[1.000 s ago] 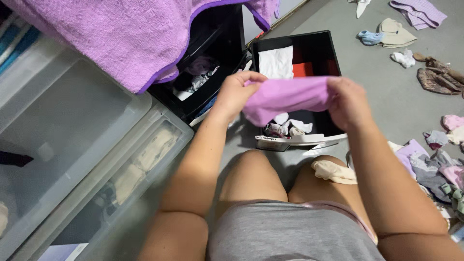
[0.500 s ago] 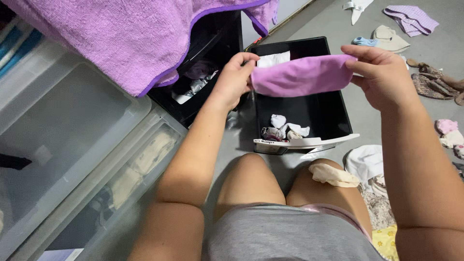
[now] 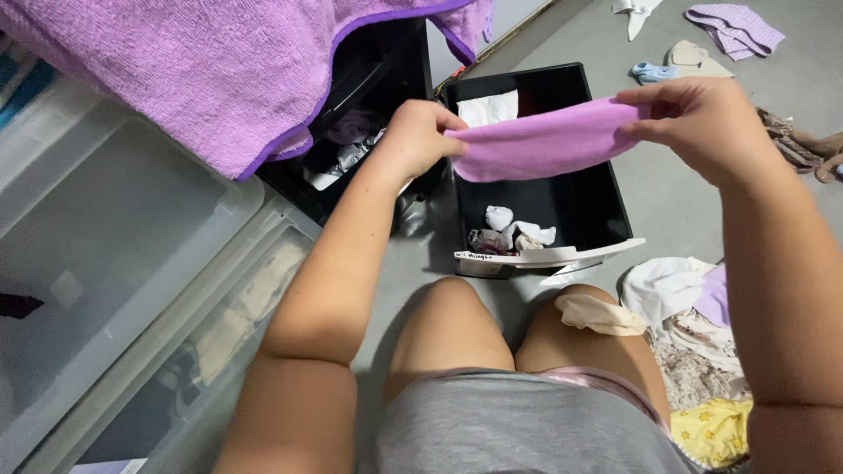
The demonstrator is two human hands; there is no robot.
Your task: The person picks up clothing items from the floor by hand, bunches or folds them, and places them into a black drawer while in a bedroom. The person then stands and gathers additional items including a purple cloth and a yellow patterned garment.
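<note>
I hold a small pink-purple garment (image 3: 544,145) stretched flat between both hands above an open black drawer (image 3: 615,189) on the floor. My left hand (image 3: 417,136) pinches its left end and my right hand (image 3: 698,118) pinches its right end. Inside the drawer lie a folded white cloth (image 3: 487,107) at the back and a few small white and patterned pieces (image 3: 509,233) at the front. My bare knees are just below the drawer.
A purple towel (image 3: 211,70) drapes over a black drawer unit (image 3: 378,88) at upper left. Clear plastic bins (image 3: 114,263) stand at left. A cream cloth (image 3: 597,313) rests on my right knee. Loose clothes (image 3: 694,307) lie at right, more at the far top right (image 3: 733,26).
The garment went from bunched between my hands to pulled out flat and wide. My right hand moved right and up; the view shifted slightly.
</note>
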